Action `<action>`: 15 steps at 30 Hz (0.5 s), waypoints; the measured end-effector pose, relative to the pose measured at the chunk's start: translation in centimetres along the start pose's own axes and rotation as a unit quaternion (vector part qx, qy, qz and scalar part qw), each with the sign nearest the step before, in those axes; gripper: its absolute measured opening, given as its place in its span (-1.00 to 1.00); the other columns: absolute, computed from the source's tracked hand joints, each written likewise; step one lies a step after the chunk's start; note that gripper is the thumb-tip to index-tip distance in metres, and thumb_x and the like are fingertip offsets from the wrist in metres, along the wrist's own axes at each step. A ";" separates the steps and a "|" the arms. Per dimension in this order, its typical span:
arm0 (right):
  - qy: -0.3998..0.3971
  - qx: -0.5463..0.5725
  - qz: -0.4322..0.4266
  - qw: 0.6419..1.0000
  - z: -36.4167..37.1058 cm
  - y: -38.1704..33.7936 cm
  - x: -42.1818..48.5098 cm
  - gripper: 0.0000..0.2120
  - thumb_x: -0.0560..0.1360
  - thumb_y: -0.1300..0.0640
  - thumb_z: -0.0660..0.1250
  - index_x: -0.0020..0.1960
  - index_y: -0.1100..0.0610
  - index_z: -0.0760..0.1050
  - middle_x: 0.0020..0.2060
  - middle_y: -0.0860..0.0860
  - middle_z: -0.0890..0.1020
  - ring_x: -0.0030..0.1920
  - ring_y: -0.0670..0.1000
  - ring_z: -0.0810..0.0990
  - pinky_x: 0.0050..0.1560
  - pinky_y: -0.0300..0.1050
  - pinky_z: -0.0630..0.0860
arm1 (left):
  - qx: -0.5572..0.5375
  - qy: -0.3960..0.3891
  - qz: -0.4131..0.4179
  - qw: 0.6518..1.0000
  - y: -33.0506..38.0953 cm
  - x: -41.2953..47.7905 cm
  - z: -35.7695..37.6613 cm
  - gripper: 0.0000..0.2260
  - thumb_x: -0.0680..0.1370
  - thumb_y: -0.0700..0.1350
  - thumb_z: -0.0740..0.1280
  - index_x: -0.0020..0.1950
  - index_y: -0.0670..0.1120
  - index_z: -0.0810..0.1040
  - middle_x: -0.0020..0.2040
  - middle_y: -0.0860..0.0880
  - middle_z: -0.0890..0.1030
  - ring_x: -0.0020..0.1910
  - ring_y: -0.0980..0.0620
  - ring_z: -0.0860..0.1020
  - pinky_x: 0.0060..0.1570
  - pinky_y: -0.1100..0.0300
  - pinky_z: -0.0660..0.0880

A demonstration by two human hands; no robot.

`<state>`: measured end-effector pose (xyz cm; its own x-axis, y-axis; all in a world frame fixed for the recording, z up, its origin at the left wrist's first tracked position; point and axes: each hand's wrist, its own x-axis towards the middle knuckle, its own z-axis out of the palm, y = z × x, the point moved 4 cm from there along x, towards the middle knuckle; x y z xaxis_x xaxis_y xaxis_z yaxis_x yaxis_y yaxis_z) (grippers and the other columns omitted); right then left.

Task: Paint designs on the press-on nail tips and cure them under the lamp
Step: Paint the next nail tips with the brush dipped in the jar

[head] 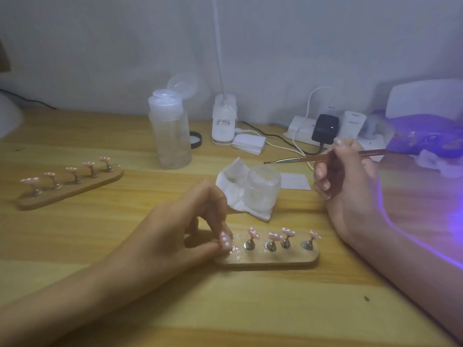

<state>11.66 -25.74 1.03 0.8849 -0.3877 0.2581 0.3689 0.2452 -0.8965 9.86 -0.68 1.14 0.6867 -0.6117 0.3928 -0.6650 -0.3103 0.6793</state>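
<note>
Far-left holder (70,186): wooden strip on the counter (125,284), five pink nail tips on metal stands.
Pump bottle (171,131): clear, upright, lid flipped open, far centre.
Left hand (180,231): thumb and fingers pinched on a pink dotted nail tip (224,240) at the near holder's left end.
Near holder (270,259): four more tips standing.
Right hand (348,176): curled around a thin brush (313,158), tip pointing left.
Curing lamp (426,121): far right, glowing violet.
</note>
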 end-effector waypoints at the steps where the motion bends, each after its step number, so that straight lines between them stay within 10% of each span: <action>1: -0.002 -0.010 -0.009 1.000 0.0 -0.1 0.0 -0.74 0.66 0.11 0.19 -0.21 0.03 0.32 -0.52 -0.03 0.47 -0.55 -0.09 0.35 -0.55 -0.29 0.21 | 0.015 0.009 0.014 1.000 0.2 -0.1 0.0 -0.68 0.44 -0.13 0.47 -0.03 0.14 0.37 -0.15 0.17 0.69 -0.16 0.11 0.64 -0.25 0.22 0.46; 8: -0.113 -0.176 -0.113 0.971 1.3 -2.9 0.1 -0.77 0.61 0.15 0.23 -0.22 0.04 0.31 -0.50 0.03 0.52 -0.53 0.05 0.41 -0.54 -0.24 0.32 | -0.161 0.108 0.004 0.981 0.7 1.8 -3.4 -0.69 0.45 -0.03 0.47 0.14 0.04 0.49 -0.13 -0.07 0.65 -0.15 -0.07 0.69 -0.21 0.06 0.61; 15: -0.167 -0.258 -0.112 0.945 2.4 -2.9 0.0 -0.77 0.59 0.12 0.28 -0.23 0.06 0.34 -0.48 0.09 0.56 -0.53 0.02 0.46 -0.51 -0.21 0.39 | -0.282 0.147 -0.043 0.947 -0.5 6.5 -3.4 -0.61 0.42 -0.10 0.54 0.18 -0.03 0.48 -0.11 -0.04 0.70 -0.17 0.01 0.69 -0.29 0.34 0.47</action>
<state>11.25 -24.30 4.49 0.8733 -0.0551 0.4840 0.4460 -0.3090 -0.8400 15.68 -2.09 5.45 0.8386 -0.3478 0.4193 -0.3964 0.1384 0.9076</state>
